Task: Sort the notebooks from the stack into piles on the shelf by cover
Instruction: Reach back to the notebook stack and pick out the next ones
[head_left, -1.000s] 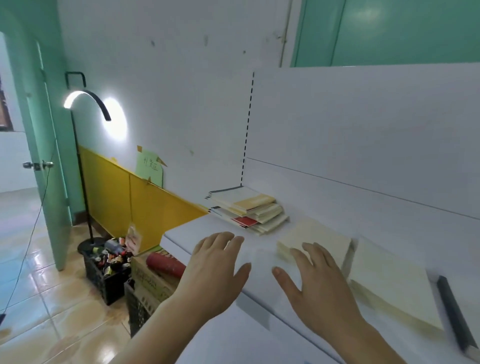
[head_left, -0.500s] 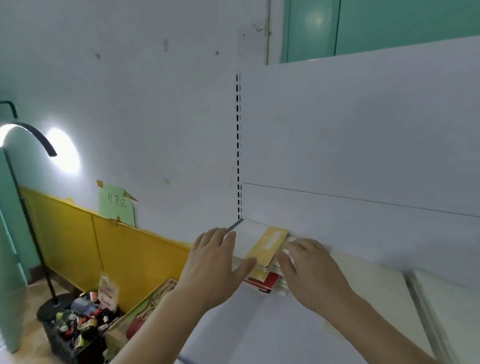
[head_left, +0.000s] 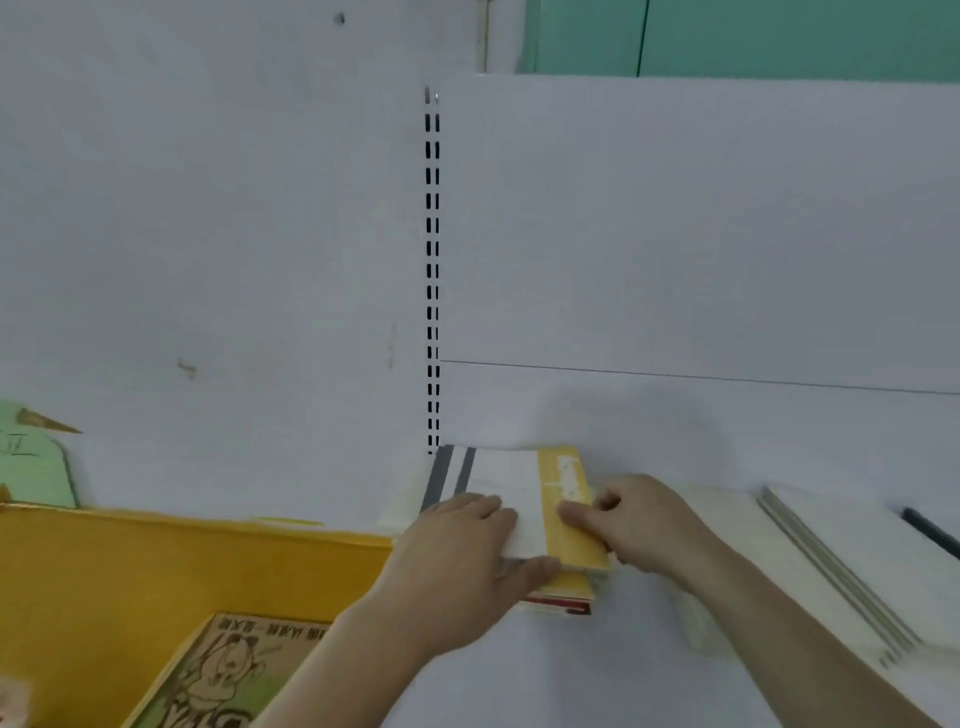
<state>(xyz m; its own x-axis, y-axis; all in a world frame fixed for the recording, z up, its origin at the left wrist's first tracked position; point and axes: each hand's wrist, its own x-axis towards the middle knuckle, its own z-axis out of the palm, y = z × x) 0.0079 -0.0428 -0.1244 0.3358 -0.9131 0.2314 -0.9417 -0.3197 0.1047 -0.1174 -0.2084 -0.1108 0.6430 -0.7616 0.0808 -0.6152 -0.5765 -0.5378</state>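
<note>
left hand (head_left: 462, 551) grasps the top notebook (head_left: 524, 506), fingers above, thumb under near edge | right hand (head_left: 636, 525) pinches its yellow side | stack (head_left: 563, 597) directly beneath both hands | sorted piles (head_left: 831, 551) right of right hand

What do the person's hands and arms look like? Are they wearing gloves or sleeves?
No gloves, and no sleeves that can be seen. The left hand and right hand are both bare, and both forearms are bare down to the picture's edge. No rings, watch or bracelets show. The picture is a bit blurry.
</note>
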